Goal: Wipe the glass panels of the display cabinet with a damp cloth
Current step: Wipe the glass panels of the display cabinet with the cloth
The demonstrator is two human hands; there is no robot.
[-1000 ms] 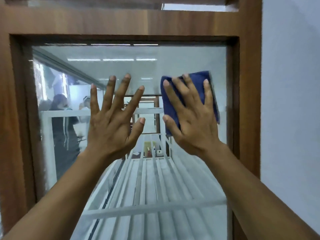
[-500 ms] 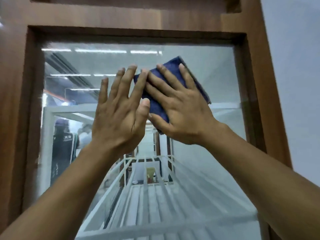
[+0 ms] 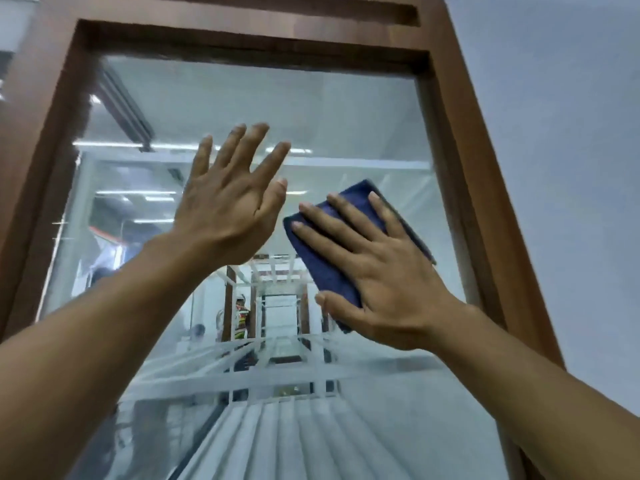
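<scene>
Two hands on one pane, both flat-fingered. Left edge: brown wooden frame [image 3: 38, 174] of the display cabinet, boxing in the glass panel [image 3: 277, 105]. The glass shows ceiling-light reflections and, low down, white slats [image 3: 277, 438]. Can't tell if those are behind the glass or reflected in it.

Left hand [image 3: 228, 206] sits left of centre, palm toward the pane, fingers straight and spread, gripping nothing. Contact with the glass isn't confirmable from this angle. My read: it's a brace, so the person can lean in while the other arm works.

Just right of it, near but not touching: folded dark blue cloth [image 3: 325, 271], flat against the glass around mid-height. Right hand [image 3: 388, 278] lies over it, fingers straight and fanned, thumb out at the lower edge, pressing rather than gripping. Likely reason: an open palm spreads load across the pad, so more cloth meets glass per pass. Cloth corners stick out past the fingertips and the little-finger side.

Far right: the frame's right post, then plain pale wall [image 3: 561, 133].

Judgement: wipe under way mid-panel. Cleaned areas can't be told from uncleaned here.
</scene>
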